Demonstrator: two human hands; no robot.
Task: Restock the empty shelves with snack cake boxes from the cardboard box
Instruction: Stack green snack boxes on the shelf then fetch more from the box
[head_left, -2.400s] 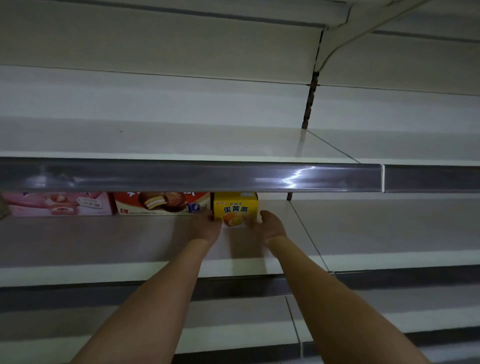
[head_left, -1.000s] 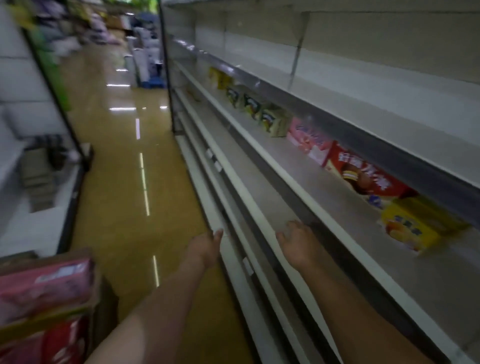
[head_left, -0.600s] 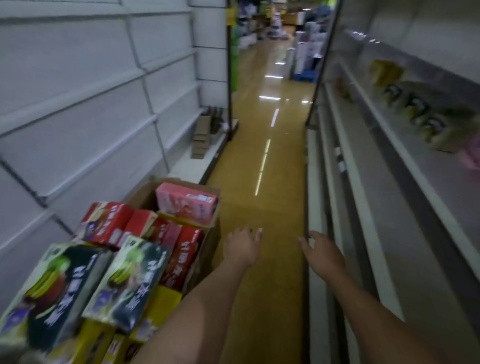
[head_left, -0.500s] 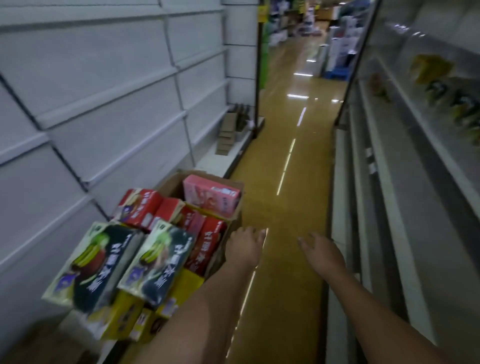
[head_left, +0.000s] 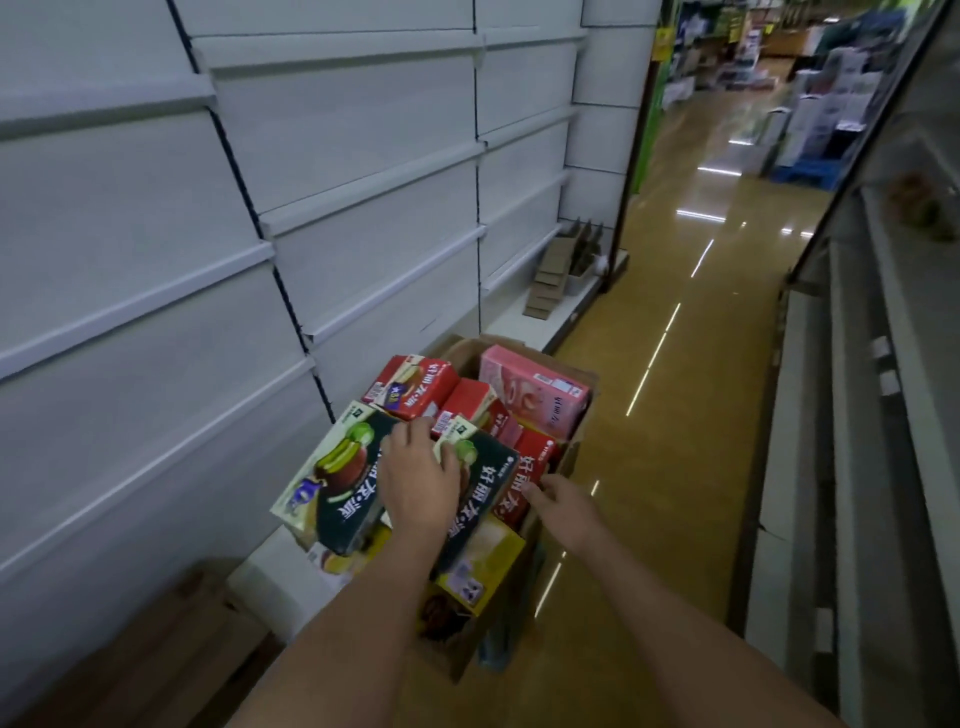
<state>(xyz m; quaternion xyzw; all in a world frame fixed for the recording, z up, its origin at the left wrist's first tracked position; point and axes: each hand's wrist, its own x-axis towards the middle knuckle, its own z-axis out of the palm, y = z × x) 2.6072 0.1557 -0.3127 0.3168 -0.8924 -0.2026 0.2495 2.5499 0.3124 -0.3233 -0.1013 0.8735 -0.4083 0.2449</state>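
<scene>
Both bare forearms reach forward and down from the bottom edge toward the carton (head_left: 582, 410) on the aisle floor (head_left: 691, 415). The left hand (head_left: 418, 478) lies palm down across the two dark boxes, its fingers spread and bent over the seam where they meet, fingertips at their upper edges; whether it has truly closed on either box cannot be told. The right hand (head_left: 563, 506) sits lower and to the right, fingers loosely extended, its tips touching the near edge of a red box (head_left: 524, 486); it grasps nothing.

The carton stands against the base of the left shelving (head_left: 156, 234) and is heaped past its rim. Counted: two dark boxes with green-topped cakes, the left one (head_left: 332, 483) and the right one (head_left: 491, 486), side by side on top, tilted toward the camera; at least three red boxes behind and beside them, the farthest (head_left: 415, 387) showing its printed face; one pink box (head_left: 535, 389) at the far end, leaning on the carton wall; one yellow box (head_left: 485, 564) under the dark pair, with more packs beneath too hidden to count.

The shelves (head_left: 883, 415) to be filled run along the right edge, blurred.
</scene>
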